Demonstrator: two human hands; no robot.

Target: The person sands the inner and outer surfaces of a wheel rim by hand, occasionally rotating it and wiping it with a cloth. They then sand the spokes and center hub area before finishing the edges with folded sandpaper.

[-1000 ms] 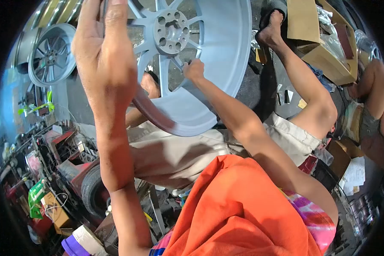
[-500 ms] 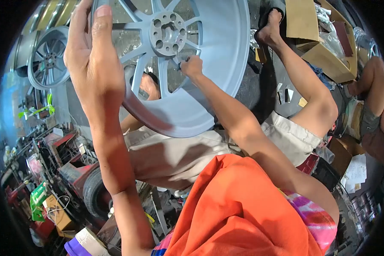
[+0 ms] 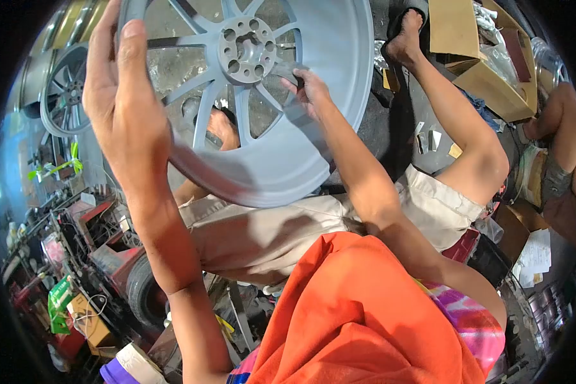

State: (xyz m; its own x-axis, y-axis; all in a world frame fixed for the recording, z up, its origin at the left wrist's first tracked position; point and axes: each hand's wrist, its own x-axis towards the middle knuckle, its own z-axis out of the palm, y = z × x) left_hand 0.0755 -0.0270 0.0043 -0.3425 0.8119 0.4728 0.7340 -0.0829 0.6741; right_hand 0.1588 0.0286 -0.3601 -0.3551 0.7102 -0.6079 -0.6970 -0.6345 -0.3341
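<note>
A large grey spoked wheel rim (image 3: pixel 256 182) stands tilted above my lap, its round hub facing up toward me. My left hand (image 3: pixel 128 96) grips the rim's outer edge at the left, thumb pointing upward. Inside the rim, right of the hub, my right hand (image 3: pixel 310 93) has its fingers pinched beside a spoke. A small dark grey piece seems to be between those fingertips, too unclear to name.
Another spoked rim (image 3: pixel 64 89) is at the upper left. A tyre (image 3: pixel 146 291) and cluttered tools lie lower left. An open cardboard box (image 3: pixel 496 96) with plastic bags stands upper right. Another person's bent leg (image 3: pixel 564 128) shows at the far right.
My right hand has moved right and slightly up from beside the hub, with its fingers more visible. My left hand and the rim's left side have shifted slightly left.
</note>
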